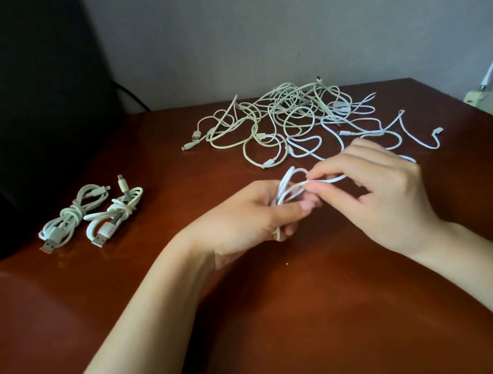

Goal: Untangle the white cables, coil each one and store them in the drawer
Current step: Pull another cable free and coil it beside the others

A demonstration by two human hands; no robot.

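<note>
Jointly, left hand (243, 218), right hand (393, 189), pinching cable (287, 179)

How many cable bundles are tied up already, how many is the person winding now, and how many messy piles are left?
Tied white cable bundles: 2
Half-coiled white cable, held by the left hand and right hand: 1
Tangled pile of white cables: 1
Total: 4

I am wearing the only camera on my head; it is looking forward and down over the desk (272, 324) toward its far edge and the wall (249, 29). It is sitting close, with my left hand (243, 218) and right hand (390, 193) filling the middle and my forearms stretching in from the near side.
</note>
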